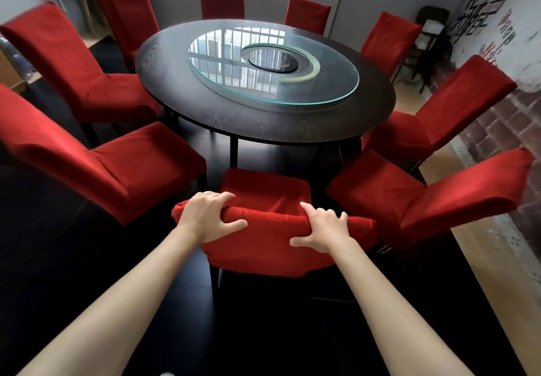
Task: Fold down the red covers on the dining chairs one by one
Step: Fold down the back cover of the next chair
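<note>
At the bottom middle of the frame, the soft red cloth cover [272,223] sits on the nearest chair's back. The left hand [209,219] and right hand [320,230] each grip its top edge, fingers curled over it, thumbs behind. An uneven pull could bunch the cover or tip the chair toward the round dark table [181,112].

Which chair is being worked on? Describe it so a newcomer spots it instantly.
Start at the round dark table with its glass turntable. The chair nearest the camera is the one. Unlike its neighbours, both hands, left hand and right hand, grip its backrest top.
</note>
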